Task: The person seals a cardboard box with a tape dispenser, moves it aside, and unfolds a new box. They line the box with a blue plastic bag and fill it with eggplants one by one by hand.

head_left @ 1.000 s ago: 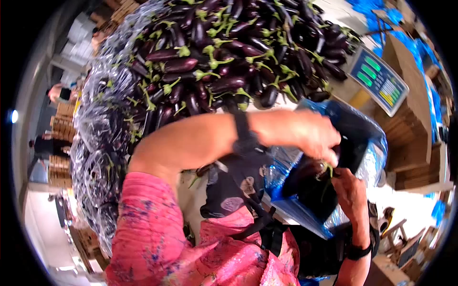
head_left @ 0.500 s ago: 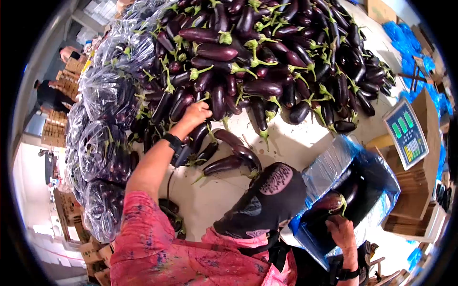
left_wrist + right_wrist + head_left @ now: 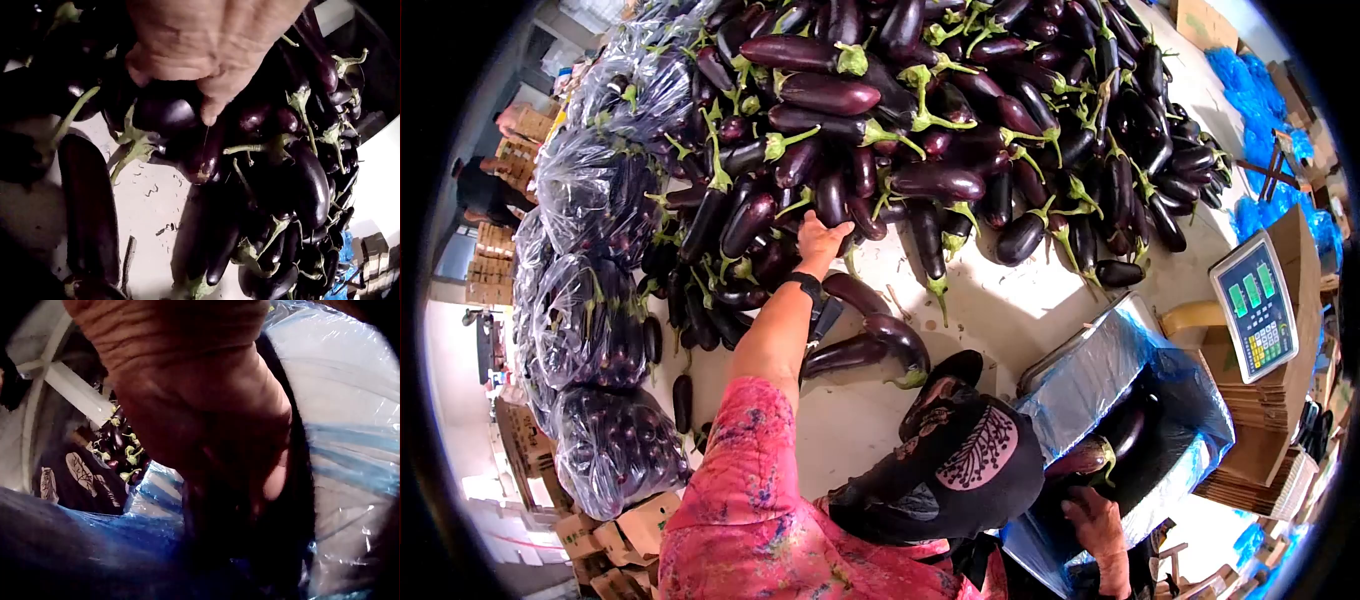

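Note:
At the near edge of a heap of dark purple eggplants (image 3: 940, 180), the left hand (image 3: 822, 245) has its thumb and a finger on either side of an eggplant's end (image 3: 831, 200). In the left wrist view, the left hand (image 3: 215, 50) covers part of a glossy eggplant (image 3: 165, 115), its thumb tip pointing down beside it; the other fingers are mostly hidden. The right hand (image 3: 1097, 530), loosely bent with nothing visible in it, hangs inside a box lined with blue film (image 3: 1080, 365). Beside it lie eggplants (image 3: 1083, 457). In the right wrist view, the right hand's (image 3: 200, 406) fingertips are in shadow.
Three loose eggplants (image 3: 900, 340) rest on the pale table (image 3: 1000, 310) near the left forearm. Plastic bags of eggplants (image 3: 615, 445) line the left side. A scale display (image 3: 1255, 305) stands right of the box, beside cardboard (image 3: 1290, 400).
The left hand has gone from the box to the heap and shifted onto an eggplant there. The right hand has drawn back from the eggplant's stem in the box.

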`<state>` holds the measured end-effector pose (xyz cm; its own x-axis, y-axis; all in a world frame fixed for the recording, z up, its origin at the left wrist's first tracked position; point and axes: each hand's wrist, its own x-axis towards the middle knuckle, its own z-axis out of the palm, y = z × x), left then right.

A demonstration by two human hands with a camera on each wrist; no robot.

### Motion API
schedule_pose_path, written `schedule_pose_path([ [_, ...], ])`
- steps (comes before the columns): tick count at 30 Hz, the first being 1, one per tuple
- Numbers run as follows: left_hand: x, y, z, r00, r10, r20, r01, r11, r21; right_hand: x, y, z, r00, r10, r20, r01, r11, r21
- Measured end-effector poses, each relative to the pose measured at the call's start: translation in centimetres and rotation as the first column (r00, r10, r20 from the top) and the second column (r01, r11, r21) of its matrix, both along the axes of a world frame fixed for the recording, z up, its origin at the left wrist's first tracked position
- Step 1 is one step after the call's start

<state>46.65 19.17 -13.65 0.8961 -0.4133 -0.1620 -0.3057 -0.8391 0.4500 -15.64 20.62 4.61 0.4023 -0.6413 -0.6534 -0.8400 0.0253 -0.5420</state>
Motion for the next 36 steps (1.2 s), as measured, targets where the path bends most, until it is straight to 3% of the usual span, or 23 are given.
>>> schedule_pose_path([
  [1, 1.4, 0.5, -4.3, 0.996, 0.083, 0.038, -0.075, 0.982, -0.172, 0.3, 0.1, 0.3, 1.000, 0.027, 0.006, -0.027, 1.000, -0.014],
  [3, 1.3, 2.1, -1.6, 0.943, -0.149, -0.297, 0.050, 0.947, -0.317, 1.5, -0.4, 1.6, 1.000, 0.021, 0.023, -0.021, 1.000, -0.011],
  [4, 0.4, 2.9, -0.5, 0.815, -0.242, -0.526, -0.061, 0.868, -0.493, 1.9, -0.5, 2.0, 0.999, 0.017, 0.032, -0.017, 1.000, -0.011],
  [5, -3.6, 2.9, 5.6, 0.773, -0.163, -0.613, -0.173, 0.876, -0.451, 1.5, -0.6, 1.5, 0.998, 0.010, 0.061, -0.008, 1.000, -0.019],
  [6, -3.6, 3.9, 4.9, 0.679, -0.283, -0.677, -0.201, 0.816, -0.542, 0.9, -0.7, 0.7, 0.996, 0.006, 0.090, -0.004, 1.000, -0.024],
  [8, -4.8, 5.6, 5.1, 0.477, -0.477, -0.738, -0.290, 0.708, -0.645, 0.4, -0.4, -0.1, 0.986, -0.126, 0.105, 0.119, 0.990, 0.072],
  [9, -5.8, 6.1, 6.1, 0.376, -0.550, -0.746, -0.335, 0.669, -0.663, 0.2, -0.4, -0.2, 0.987, -0.110, 0.114, 0.103, 0.993, 0.065],
  [12, -8.8, 6.7, 9.9, 0.259, -0.651, -0.713, -0.352, 0.624, -0.698, 0.5, -0.6, 0.3, 0.996, -0.067, 0.063, 0.063, 0.996, 0.068],
  [15, -10.7, 5.9, 11.9, 0.157, -0.704, -0.692, -0.395, 0.598, -0.698, 0.7, -0.4, 1.1, 0.993, 0.025, 0.113, -0.016, 0.996, -0.083],
  [16, -11.7, 5.3, 13.9, 0.115, -0.748, -0.654, -0.342, 0.589, -0.732, -0.1, 0.0, 0.4, 0.995, -0.026, 0.097, 0.030, 0.999, -0.038],
  [17, -12.2, 4.9, 14.4, 0.091, -0.775, -0.625, -0.340, 0.566, -0.751, 0.4, -0.1, 1.2, 0.993, -0.069, 0.097, 0.070, 0.998, -0.002],
  [19, -12.8, 3.9, 16.0, 0.135, -0.753, -0.645, -0.256, 0.602, -0.756, 0.4, -0.4, 1.6, 0.989, 0.049, 0.136, -0.034, 0.993, -0.114],
  [21, -13.9, 2.9, 17.8, 0.373, -0.676, -0.635, -0.173, 0.622, -0.764, -0.3, -0.6, 1.7, 0.984, 0.108, 0.145, -0.076, 0.975, -0.210],
  [23, -17.5, 0.3, 23.0, 0.304, -0.843, -0.445, 0.090, 0.490, -0.867, -1.3, -1.3, 2.9, 0.977, 0.051, 0.209, 0.008, 0.962, -0.272],
  [25, -21.5, -1.6, 27.6, 0.200, -0.941, -0.273, 0.395, 0.333, -0.856, -1.9, -2.1, 5.1, 0.957, -0.189, 0.219, 0.217, 0.970, -0.111],
  [27, -25.1, -3.3, 30.8, -0.009, -0.983, -0.183, 0.647, 0.134, -0.751, -2.5, -3.2, 7.3, 0.845, -0.412, 0.341, 0.377, 0.911, 0.168],
  [28, -26.9, -5.0, 32.1, -0.238, -0.970, 0.046, 0.749, -0.214, -0.627, -2.2, -3.1, 8.6, 0.746, -0.462, 0.479, 0.407, 0.886, 0.221],
  [29, -28.7, -6.7, 32.8, -0.478, -0.850, 0.220, 0.744, -0.526, -0.412, -1.8, -3.2, 9.6, 0.626, -0.498, 0.600, 0.421, 0.863, 0.279],
  [30, -31.3, -7.1, 32.6, -0.540, -0.799, 0.264, 0.694, -0.600, -0.399, -2.0, -3.4, 10.0, 0.549, -0.447, 0.706, 0.309, 0.894, 0.326],
  [31, -34.0, -7.3, 32.1, -0.596, -0.742, 0.307, 0.637, -0.670, -0.381, -1.6, -3.1, 10.1, 0.488, -0.454, 0.746, 0.321, 0.888, 0.330],
  [33, -38.2, -7.3, 31.2, -0.684, -0.685, 0.252, 0.612, -0.726, -0.315, -0.8, -2.8, 11.5, 0.557, -0.370, 0.743, 0.274, 0.927, 0.257],
  [34, -39.8, -7.2, 31.2, -0.694, -0.688, 0.211, 0.619, -0.720, -0.314, -1.1, -3.2, 13.5, 0.777, -0.257, 0.575, 0.233, 0.966, 0.116],
  [36, -41.7, -7.4, 29.6, -0.633, -0.699, 0.333, 0.611, -0.715, -0.339, -2.3, -2.0, 12.8, 0.706, -0.448, 0.549, 0.376, 0.893, 0.246],
])
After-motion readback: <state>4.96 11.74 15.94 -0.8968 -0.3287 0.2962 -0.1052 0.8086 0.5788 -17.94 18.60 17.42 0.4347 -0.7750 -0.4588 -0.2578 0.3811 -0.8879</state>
